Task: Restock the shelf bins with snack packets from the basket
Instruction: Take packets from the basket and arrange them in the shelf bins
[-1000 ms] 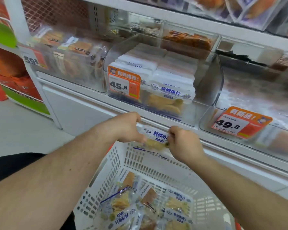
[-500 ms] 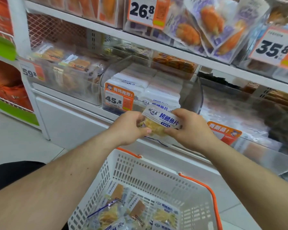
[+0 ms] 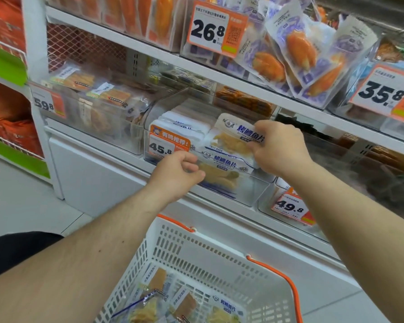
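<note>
snack packet point(image 3: 236, 136), white with blue print and pale fish slices showing through, held tilted above the front right of the clear shelf bin point(image 3: 254, 190), over the white packets already stacked there. pinched at its right edge by the right hand point(image 3: 278, 148): fingers curled onto the packet's face, thumb hidden behind, so grip depth cannot be told. left hand point(image 3: 177, 173) lower, at the bin's front wall just right of the 45.8 price tag point(image 3: 168, 143), fingers curled in toward the front packet standing behind the clear wall; cannot tell whether pinching the rim, bracing it or holding nothing.

step in hand, by judgement: placing one packet into the bin, not yet released. next move likely calls for lowering it behind the front packet, print facing out, then letting go without knocking the row askew. slippery film, so a light pinch should do.

below, white basket point(image 3: 196, 250) with orange handles, more packets of the same kind lying at its bottom, so restocking looks far from finished. neighbouring bins with 59.8 and 49.8 tags on either side; upper shelf with orange snack packs and 26.8, 35.8 tags.
</note>
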{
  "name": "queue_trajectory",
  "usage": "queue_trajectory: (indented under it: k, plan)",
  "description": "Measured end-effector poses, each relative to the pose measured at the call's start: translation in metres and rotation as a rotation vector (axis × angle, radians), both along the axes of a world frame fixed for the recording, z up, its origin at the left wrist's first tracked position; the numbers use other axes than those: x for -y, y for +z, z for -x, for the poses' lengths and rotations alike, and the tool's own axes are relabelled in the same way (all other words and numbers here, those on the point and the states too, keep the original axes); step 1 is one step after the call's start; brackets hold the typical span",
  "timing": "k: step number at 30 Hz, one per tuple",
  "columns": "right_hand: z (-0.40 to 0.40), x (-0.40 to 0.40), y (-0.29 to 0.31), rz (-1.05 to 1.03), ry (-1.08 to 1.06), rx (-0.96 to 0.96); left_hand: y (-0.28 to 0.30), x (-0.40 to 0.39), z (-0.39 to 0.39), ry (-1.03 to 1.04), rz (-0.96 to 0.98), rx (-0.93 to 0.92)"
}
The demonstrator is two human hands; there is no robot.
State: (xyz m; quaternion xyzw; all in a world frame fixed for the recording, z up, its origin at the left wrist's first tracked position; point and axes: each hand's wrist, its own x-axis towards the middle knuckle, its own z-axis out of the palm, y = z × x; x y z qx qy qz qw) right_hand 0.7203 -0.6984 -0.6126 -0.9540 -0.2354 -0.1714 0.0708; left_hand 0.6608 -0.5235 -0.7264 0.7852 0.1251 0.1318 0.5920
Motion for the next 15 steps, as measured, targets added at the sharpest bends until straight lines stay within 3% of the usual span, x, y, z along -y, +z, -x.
queue_trajectory:
  k: [9,15]
  plan:
    - [-0.004,-0.015,0.01,-0.025,0.007,-0.029,-0.002,-0.008,0.003,-0.007,0.006,-0.016]
    - [-0.013,-0.022,-0.006,0.079,-0.019,-0.065,-0.002,-0.005,0.003,-0.025,-0.02,-0.032]
